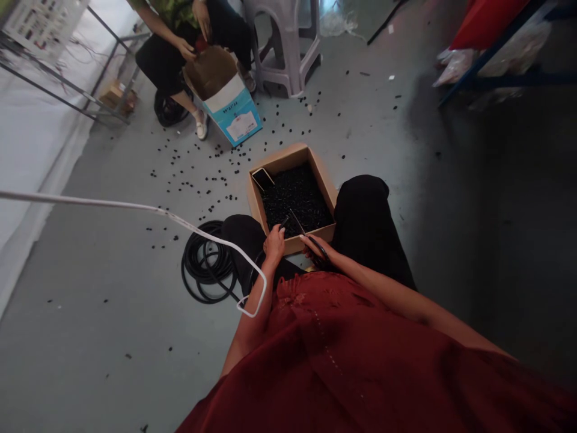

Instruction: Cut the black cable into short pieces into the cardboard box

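Note:
My left hand (273, 243) is closed on the end of a black hose (283, 222), whose tip pokes out past the fingers. My right hand (315, 248) grips a pair of scissors (296, 221), with the blades pointing forward beside the hose tip. Whether the blades touch the hose I cannot tell. Below both hands is an open cardboard box (323, 180), holding a mass of small black pieces (295, 192). A small open carton (262, 178) lies in its far left corner. A coil of black hose (196, 264) rests on the floor by my left knee.
Opposite me sits a person (171, 30) with hands over a blue-and-white carton (234, 111). A grey plastic stool (288, 48) stands beside them. Small black rings litter the grey floor (135, 337). A white cable (112, 204) crosses the view at left.

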{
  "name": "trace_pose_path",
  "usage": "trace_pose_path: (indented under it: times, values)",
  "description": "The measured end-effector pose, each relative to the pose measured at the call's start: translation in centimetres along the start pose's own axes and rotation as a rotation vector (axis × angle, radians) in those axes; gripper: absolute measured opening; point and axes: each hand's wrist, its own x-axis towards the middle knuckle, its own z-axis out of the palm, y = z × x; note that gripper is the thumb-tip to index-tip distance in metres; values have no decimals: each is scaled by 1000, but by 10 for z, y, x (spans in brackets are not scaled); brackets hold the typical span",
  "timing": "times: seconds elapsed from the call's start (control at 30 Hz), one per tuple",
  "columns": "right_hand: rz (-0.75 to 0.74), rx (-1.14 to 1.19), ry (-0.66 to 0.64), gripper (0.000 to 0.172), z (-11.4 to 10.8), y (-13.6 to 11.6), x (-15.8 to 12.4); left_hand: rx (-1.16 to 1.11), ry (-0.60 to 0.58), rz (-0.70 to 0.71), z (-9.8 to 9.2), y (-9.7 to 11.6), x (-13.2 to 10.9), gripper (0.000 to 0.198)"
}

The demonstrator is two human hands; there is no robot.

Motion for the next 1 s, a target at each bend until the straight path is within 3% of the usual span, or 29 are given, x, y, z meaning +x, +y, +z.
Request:
trace_pose_path:
  times: [0.63, 1.0]
  values:
    - [-40, -8, -106, 41, 3, -17, -20, -26, 22, 69, 5, 0, -1, 38]
    - [-42, -81, -85, 40, 6, -15, -17, 18, -11, 91, 5, 1, -4, 40]
